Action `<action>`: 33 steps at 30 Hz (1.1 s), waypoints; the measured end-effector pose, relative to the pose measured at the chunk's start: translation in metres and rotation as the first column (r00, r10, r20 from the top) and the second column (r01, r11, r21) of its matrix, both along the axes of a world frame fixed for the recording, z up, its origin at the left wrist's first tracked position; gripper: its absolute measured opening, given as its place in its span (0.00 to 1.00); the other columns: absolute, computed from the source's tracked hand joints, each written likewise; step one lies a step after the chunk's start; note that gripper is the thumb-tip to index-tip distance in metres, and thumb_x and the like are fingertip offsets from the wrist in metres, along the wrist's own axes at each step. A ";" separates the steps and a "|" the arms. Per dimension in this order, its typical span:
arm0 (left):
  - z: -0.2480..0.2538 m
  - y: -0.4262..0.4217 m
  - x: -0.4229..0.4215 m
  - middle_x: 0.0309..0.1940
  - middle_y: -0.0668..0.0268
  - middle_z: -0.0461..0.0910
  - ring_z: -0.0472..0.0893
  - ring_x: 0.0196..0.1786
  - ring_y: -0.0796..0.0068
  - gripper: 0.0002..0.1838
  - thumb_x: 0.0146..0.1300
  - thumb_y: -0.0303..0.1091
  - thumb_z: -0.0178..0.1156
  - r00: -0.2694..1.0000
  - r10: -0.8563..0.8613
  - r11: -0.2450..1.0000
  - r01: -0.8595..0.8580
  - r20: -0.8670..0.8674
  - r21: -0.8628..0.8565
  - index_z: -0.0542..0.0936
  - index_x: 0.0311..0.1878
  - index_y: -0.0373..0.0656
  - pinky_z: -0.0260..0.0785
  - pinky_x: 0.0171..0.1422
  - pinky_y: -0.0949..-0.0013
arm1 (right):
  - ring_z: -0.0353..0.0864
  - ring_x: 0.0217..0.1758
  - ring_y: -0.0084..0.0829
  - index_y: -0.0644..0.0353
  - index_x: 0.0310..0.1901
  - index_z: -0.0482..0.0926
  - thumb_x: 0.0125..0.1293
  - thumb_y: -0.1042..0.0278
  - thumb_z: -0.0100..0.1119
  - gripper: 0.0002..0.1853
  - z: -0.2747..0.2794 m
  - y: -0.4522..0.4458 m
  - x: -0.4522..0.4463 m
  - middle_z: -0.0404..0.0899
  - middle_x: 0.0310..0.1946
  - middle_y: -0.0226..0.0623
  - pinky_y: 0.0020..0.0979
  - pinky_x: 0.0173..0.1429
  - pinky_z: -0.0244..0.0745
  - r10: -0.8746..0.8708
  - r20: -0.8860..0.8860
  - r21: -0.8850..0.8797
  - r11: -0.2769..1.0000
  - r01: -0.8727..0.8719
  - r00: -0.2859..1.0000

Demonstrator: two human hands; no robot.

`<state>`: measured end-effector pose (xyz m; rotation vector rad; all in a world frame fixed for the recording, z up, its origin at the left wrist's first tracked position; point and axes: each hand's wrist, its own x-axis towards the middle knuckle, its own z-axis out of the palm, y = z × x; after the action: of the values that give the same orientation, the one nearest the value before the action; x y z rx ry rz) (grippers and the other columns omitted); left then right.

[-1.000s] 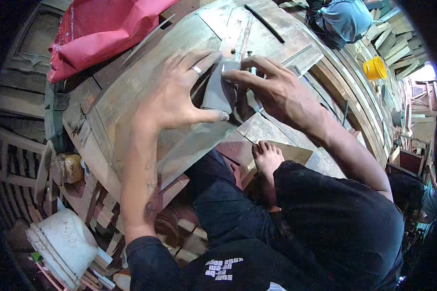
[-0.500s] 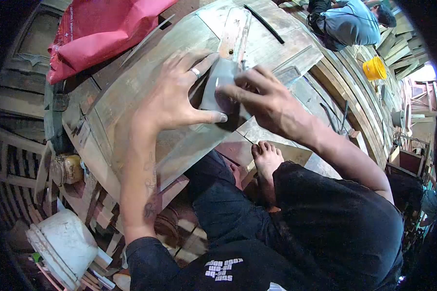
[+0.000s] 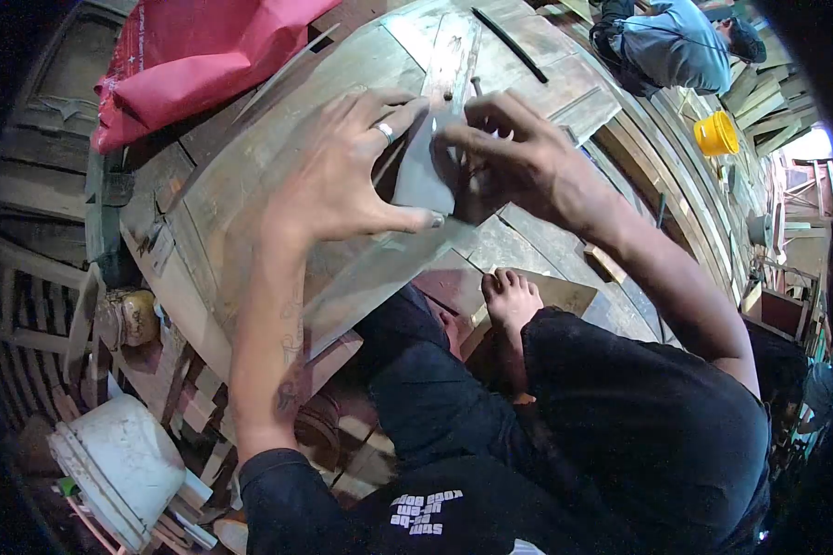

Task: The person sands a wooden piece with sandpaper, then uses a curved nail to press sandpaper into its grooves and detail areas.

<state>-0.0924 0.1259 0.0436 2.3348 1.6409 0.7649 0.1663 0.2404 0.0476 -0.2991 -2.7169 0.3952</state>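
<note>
A smooth grey flat piece, wider towards its lower end, is between my hands over the wooden bench top; its exact kind is unclear. My left hand, with a ring on one finger, spans it, thumb by the lower end and fingertips by the upper end. At its upper right side, my right hand is closed with fingers curled and thumb pressed against the index finger. Whatever is in that pinch is hidden. A worn wooden strip with a dark hole extends beyond the piece.
A thin black rod lies on the far boards. A red sack covers the far left. Long planks run along the right. A yellow bucket and another person are beyond. A white bucket stands lower left.
My right hand has moved slightly up and to the right, its fingers still curled. The grey piece and my left fingertips have shifted a little to the right.
</note>
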 end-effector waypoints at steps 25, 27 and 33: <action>-0.011 0.000 0.002 0.74 0.53 0.73 0.72 0.76 0.45 0.61 0.38 0.54 0.87 0.998 -0.030 0.999 0.031 0.051 -0.016 0.75 0.80 0.43 0.66 0.82 0.48 | 0.80 0.63 0.47 0.49 0.67 0.85 0.59 0.75 0.72 0.31 -0.001 0.003 0.000 0.79 0.63 0.44 0.44 0.63 0.84 0.069 -0.068 -0.027 0.997 -0.071 0.995; -0.011 0.000 0.002 0.74 0.52 0.73 0.72 0.76 0.46 0.61 0.38 0.57 0.87 0.995 -0.038 0.999 0.040 0.088 -0.022 0.77 0.79 0.43 0.64 0.83 0.47 | 0.83 0.61 0.43 0.47 0.66 0.87 0.62 0.79 0.69 0.29 0.000 -0.011 0.000 0.81 0.62 0.43 0.42 0.64 0.87 0.175 -0.021 -0.018 0.984 -0.175 0.984; -0.009 -0.002 0.004 0.73 0.50 0.73 0.72 0.76 0.46 0.60 0.38 0.56 0.87 0.993 -0.025 0.998 0.032 0.119 -0.054 0.77 0.77 0.41 0.65 0.83 0.48 | 0.82 0.59 0.45 0.50 0.68 0.86 0.61 0.78 0.72 0.31 0.003 0.004 0.002 0.81 0.62 0.45 0.43 0.63 0.85 0.054 -0.063 -0.049 0.997 -0.057 0.997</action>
<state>-0.0883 0.1240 0.0349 2.2249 1.5564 0.8231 0.1687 0.2448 0.0507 -0.2223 -2.6628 0.4819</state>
